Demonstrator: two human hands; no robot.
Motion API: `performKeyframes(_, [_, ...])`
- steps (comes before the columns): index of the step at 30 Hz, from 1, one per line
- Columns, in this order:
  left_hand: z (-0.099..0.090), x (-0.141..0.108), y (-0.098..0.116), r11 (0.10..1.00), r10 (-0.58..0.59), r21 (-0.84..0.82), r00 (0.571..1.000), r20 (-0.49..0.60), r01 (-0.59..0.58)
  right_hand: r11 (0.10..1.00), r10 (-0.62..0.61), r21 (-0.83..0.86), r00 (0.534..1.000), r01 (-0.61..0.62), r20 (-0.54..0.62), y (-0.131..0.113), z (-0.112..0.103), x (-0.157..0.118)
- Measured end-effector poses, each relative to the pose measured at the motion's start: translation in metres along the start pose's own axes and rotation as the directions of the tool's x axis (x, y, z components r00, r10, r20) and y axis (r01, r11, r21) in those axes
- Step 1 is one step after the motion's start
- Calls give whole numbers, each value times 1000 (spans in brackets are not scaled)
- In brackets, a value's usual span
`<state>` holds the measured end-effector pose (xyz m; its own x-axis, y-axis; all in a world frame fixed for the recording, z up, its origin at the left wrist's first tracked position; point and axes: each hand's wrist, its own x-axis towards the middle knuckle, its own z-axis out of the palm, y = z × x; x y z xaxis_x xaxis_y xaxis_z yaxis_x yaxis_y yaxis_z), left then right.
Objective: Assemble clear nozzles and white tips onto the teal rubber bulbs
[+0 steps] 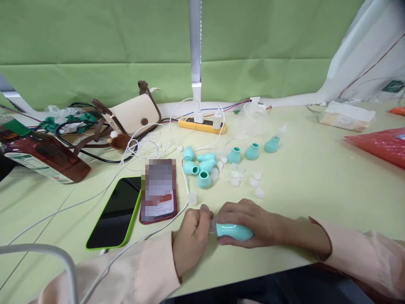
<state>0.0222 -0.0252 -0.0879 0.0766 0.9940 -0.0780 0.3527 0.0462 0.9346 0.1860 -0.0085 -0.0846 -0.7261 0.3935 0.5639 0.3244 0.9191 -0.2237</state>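
Observation:
My right hand [253,217] is wrapped around a teal squeeze bulb [236,232] that lies on its side, its mouth facing left. At that mouth sits a clear plastic nozzle [213,226], its far end closed inside the fingers of my left hand [192,232]. How deep the nozzle goes into the bulb is hidden. Beyond my hands lies a cluster of several loose teal bulbs [203,179]. To its right, three bulbs stand upright, and the rightmost bulb [271,145] carries a clear tip [282,130]. Small translucent plastic pieces [253,182] are scattered in front of them.
Left of my hands lie a green-edged phone [115,213] and a red-cased phone [158,207], with a white cable [161,228] running past. Farther back are a yellow power strip [202,125], a cream bag [134,115] and a tipped bottle [47,156]. A red package [379,145] is at right.

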Motion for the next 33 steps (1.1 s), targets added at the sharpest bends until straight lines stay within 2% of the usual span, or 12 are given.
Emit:
performKeyframes(2, [-3,1,1,994,91,65,996,-16,-90,992,107,83,990,-100,-88,-6,6,-1])
performKeyframes(5, [-8,4,4,957,228,164,970,82,-238,963,252,137,953,-230,-167,-13,12,0])
performKeyframes(9, [-13,8,6,888,344,246,916,204,-388,916,333,291,927,-274,-175,-14,8,4])
performKeyframes(13, [-14,9,9,958,275,28,946,171,-284,774,438,488,898,-403,47,-10,-3,6])
performKeyframes(16, [-12,7,12,940,205,-306,967,153,-150,768,462,512,886,-383,-30,-12,-3,5])
performKeyframes(19, [-8,4,13,907,177,-409,973,152,-101,851,387,437,910,-291,-149,-14,4,5])
performKeyframes(22, [-6,1,11,931,166,-347,979,115,-117,927,248,321,959,-194,-136,-7,2,8])
performKeyframes(25, [-7,0,9,936,246,-267,968,41,-227,986,147,105,966,-127,-212,14,-17,10])
performKeyframes(27, [-7,-1,8,938,266,-243,963,47,-247,978,171,-74,953,-194,-249,32,-35,10])
performKeyframes(28, [-7,-1,7,943,250,-246,966,72,-226,960,204,-153,958,-236,-200,41,-43,10])
performKeyframes(30, [-7,-3,5,955,183,-257,975,125,-146,908,316,-300,948,-293,29,57,-54,6])
performKeyframes(33, [-5,-5,2,973,111,-217,983,146,-77,834,446,-471,854,-287,269,69,-57,0])
